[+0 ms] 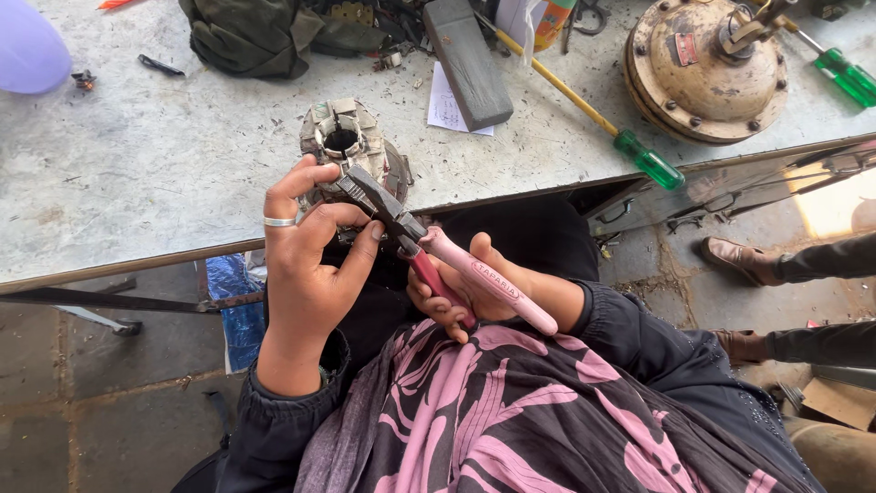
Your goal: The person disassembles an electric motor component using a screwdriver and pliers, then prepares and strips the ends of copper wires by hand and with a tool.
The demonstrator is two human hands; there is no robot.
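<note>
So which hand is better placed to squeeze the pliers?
Probably the right hand: it already wraps both handles of the pliers. The left hand steadies the round metal part near the plier tips at the table's edge.

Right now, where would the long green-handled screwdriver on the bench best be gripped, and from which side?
Probably by the green handle, coming from the bench's near edge: it is the thick end, lies nearest that edge, and the far shaft end runs under clutter.
</note>
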